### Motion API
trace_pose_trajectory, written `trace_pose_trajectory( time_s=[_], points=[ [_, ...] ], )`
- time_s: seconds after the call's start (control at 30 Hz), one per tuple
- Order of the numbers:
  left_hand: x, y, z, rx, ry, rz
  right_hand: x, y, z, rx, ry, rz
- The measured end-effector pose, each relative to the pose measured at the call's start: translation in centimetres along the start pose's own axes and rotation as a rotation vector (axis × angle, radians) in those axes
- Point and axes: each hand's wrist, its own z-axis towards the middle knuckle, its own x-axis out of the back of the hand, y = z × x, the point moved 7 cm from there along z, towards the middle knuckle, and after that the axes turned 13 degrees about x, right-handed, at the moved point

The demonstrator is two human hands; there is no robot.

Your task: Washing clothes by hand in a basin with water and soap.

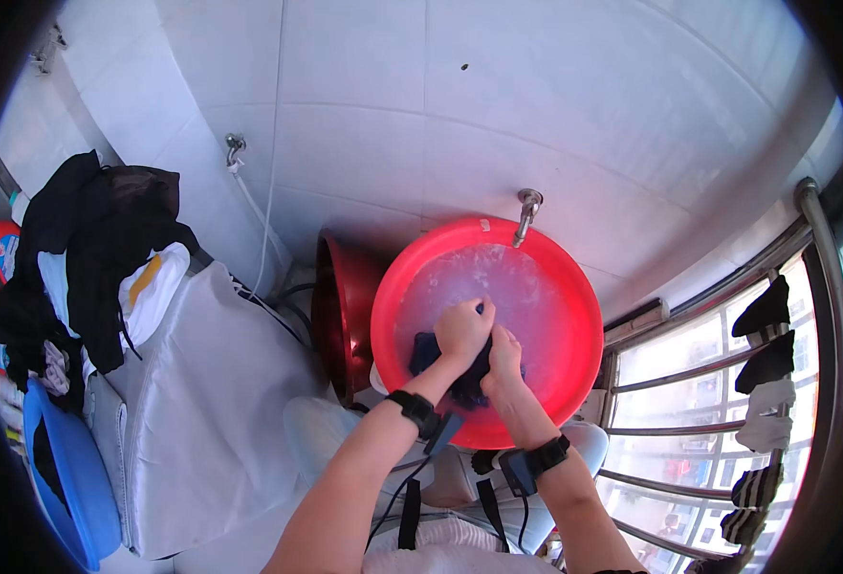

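Observation:
A red plastic basin (577,308) of cloudy, sudsy water (536,301) stands before me. Over its near half, my left hand (462,326) is closed in a fist around a dark, wet cloth (471,380), a bit of which pokes out at the fist. My right hand (505,353) grips the same cloth just beside the left. Part of the cloth hangs down into the water, and its shape cannot be made out. Both wrists wear black straps with small devices.
A metal tap (527,219) juts from the tiled wall over the basin's far rim. Beside it leans a dark red basin (349,316). At left, clothes (98,244) lie on a grey-covered appliance (213,423), near a blue basin (77,488). Socks (765,366) hang by the barred window.

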Motion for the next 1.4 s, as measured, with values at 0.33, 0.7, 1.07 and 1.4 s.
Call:
trace_pose_trajectory(
  time_s=[0.33,0.7,1.07,1.4],
  points=[
    [-0.8,-0.9,-0.5,0.030,-0.002,-0.036,0.7,0.1,-0.1,0.018,0.024,-0.065],
    [-0.3,-0.5,-0.9,0.002,-0.019,-0.058,1.4,-0.4,0.7,0.073,0.000,-0.095],
    [0.7,1.9,-3.4,-0.102,0.001,-0.057,3.0,-0.4,3.1,0.085,-0.007,-0.063],
    [-0.2,-1.4,1.3,0.062,-0.110,0.041,0.6,-0.9,-1.3,-0.141,-0.097,0.034]
  ],
)
